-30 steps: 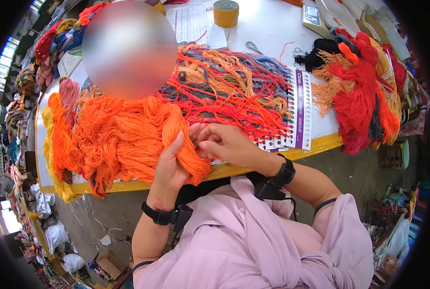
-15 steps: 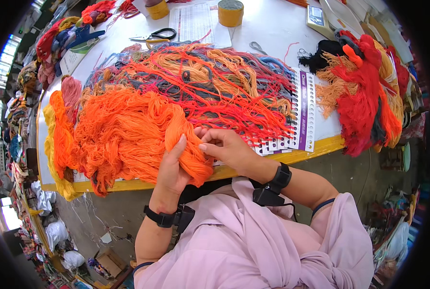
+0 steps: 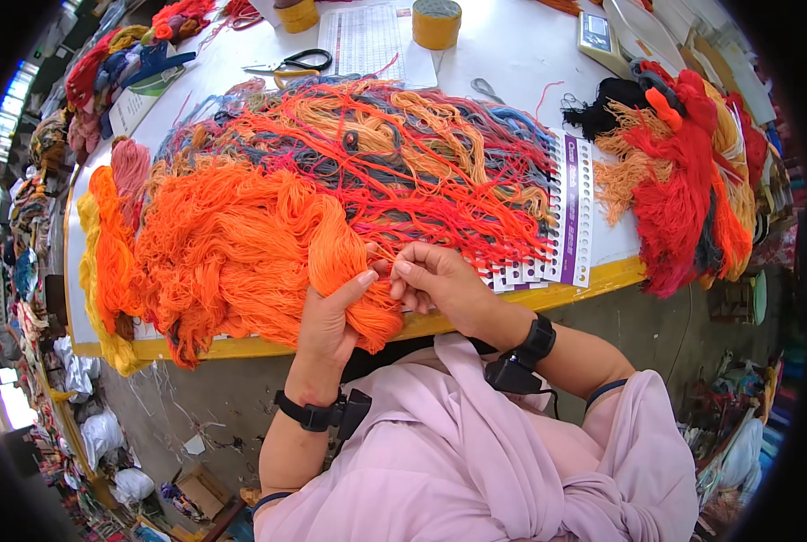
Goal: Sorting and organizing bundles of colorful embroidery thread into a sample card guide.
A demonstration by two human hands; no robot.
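Observation:
A big bundle of loose orange yarn point(image 3: 232, 257) lies over the table's near left edge. My left hand point(image 3: 328, 327) is closed around its right end, the thumb on top and the other fingers hidden under the yarn. Just right of that end, my right hand point(image 3: 448, 287) has its thumb and forefinger pinched together; whatever thin strand they may hold is too small to make out. Behind both hands spreads a thick layer of red, grey, blue and tan threads point(image 3: 403, 154). Its right ends run to white cards with punched holes point(image 3: 577, 226).
Black-handled scissors point(image 3: 302, 61), a printed sheet point(image 3: 363, 41) and a roll of tape point(image 3: 437, 27) are at the back. A small scale point(image 3: 602, 41) stands far right, behind red and tan skeins point(image 3: 683, 172). Yellow yarn point(image 3: 96, 280) hangs over the left edge.
My right hand has drawn slightly to the right, away from the orange yarn, its fingertips still pinched. My left hand keeps its grip on the bundle.

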